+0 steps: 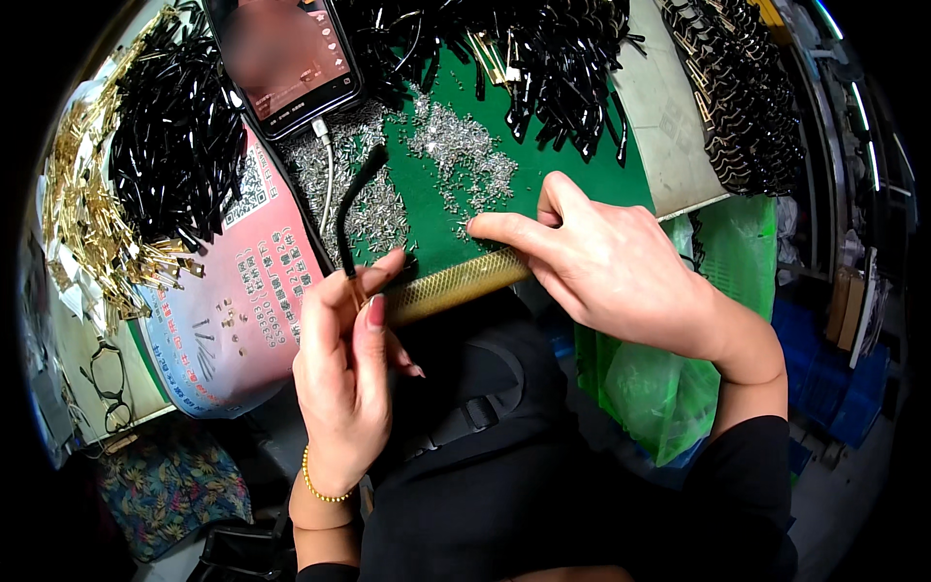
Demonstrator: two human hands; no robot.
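Note:
My left hand (344, 378) is closed, thumb and fingers pinching the gold-coloured end of a black eyeglass temple (350, 209). Its dark curved tip points up and away from me. Over the green mat (427, 247), my right hand (621, 257) has one finger stretched to the left. That fingertip is at the near edge of a scattered pile of tiny silver screw-like pieces (448, 145); the other fingers are bent, partly hidden. I cannot make out anything held in it. More of the tiny silver pieces (373, 218) lie just beyond the temple.
A phone (291, 68) with a white cable stands at the back left. Bundles of black temples (170, 126), gold metal parts (82, 204) and more black temples (572, 68) surround the mat. A yellow textured strip (451, 289) runs along the front edge. Green plastic (669, 388) hangs at right; eyeglasses (107, 378) lie far left.

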